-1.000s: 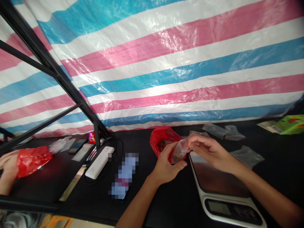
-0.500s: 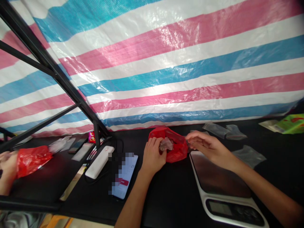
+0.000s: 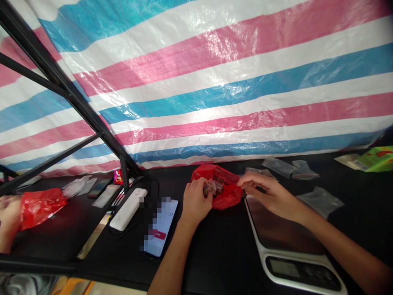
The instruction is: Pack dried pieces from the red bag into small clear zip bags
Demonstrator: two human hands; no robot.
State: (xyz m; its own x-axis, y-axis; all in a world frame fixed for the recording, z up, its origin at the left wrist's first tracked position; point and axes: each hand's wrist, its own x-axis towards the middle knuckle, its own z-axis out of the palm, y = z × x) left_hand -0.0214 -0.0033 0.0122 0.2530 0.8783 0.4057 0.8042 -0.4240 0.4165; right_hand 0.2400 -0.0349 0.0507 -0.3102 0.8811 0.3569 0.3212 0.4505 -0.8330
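Observation:
A red plastic bag (image 3: 230,197) lies crumpled on the black table, with dark brown pieces (image 3: 219,182) inside its mouth. My left hand (image 3: 195,201) is at the bag's left side, gripping a small clear plastic bag (image 3: 210,187) with dark contents at the red bag's opening. My right hand (image 3: 267,191) reaches in from the right, its fingertips pinching the red bag's right rim. Just below my right hand is a digital kitchen scale (image 3: 284,225).
Several clear zip bags (image 3: 321,201) lie right of the scale, near a green packet (image 3: 376,160). Left of my hands are a blurred phone (image 3: 160,228) and a white power bank (image 3: 128,209). Another person's hand (image 3: 9,217) holds a red bag (image 3: 41,209) beyond a black metal frame (image 3: 64,98).
The small clear bag has moved from above the scale's edge into the red bag's mouth. Both hands have shifted left, and my right hand now reaches the red bag's rim instead of the clear bag.

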